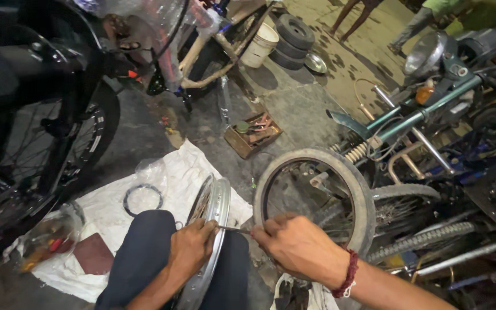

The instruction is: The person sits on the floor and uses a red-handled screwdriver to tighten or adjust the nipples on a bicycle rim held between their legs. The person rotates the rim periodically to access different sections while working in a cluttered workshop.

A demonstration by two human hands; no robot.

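Observation:
A shiny metal wheel rim (216,209) stands upright between my knees, its lower part hidden by my legs. My left hand (189,247) grips the rim's near edge and pinches one end of a thin metal spoke (233,229). My right hand (294,244), with a red thread band at the wrist, closes on the spoke's other end, just right of the rim. A worn grey tyre (356,192) stands upright right behind my right hand.
A white sheet (170,172) on the floor carries a dark ring (143,199) and a brown pad (93,254). A motorcycle wheel (47,161) is at left, a bike frame (426,115) at right. A wooden tool box (252,133), bucket (260,45), stacked tyres (294,33) and people's legs lie beyond.

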